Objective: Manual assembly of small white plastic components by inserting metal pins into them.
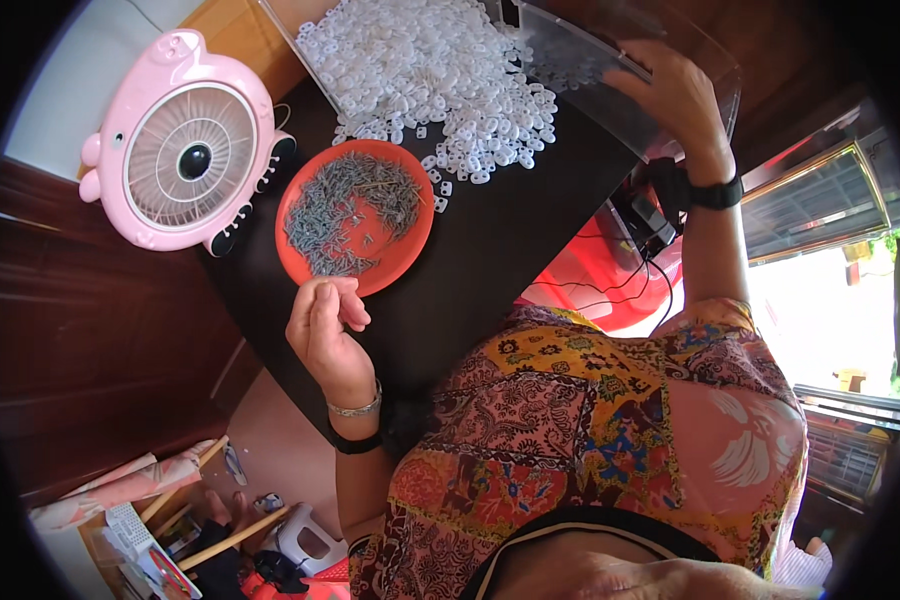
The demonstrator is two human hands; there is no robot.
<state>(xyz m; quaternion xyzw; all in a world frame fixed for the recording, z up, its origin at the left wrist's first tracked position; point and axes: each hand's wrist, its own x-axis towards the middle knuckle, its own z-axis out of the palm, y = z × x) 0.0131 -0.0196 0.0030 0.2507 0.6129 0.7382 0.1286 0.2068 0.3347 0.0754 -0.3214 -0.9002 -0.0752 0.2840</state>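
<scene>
My left hand [332, 340] is at the near rim of a round orange-red plate [410, 262]. Its fingers are curled and pressed together; whatever may be between them is too small to make out. Many small grey screws [330, 215] lie in the plate, with bare patches showing in its middle. My right hand [678, 92] reaches over a clear plastic bin [705, 60] at the far right, fingers apart and nothing visible in them. Dark small pieces [560, 60] show through the bin's wall. Beside it spreads a large heap of small white plastic pieces with holes [420, 70].
A pink animal-shaped fan [185, 140] stands left of the plate. Everything rests on a black tabletop [470, 260]. Under its right edge are a red plastic container [595, 270] and dark cables [660, 285]. A grey-white plastic item [305, 540] is on the floor at lower left.
</scene>
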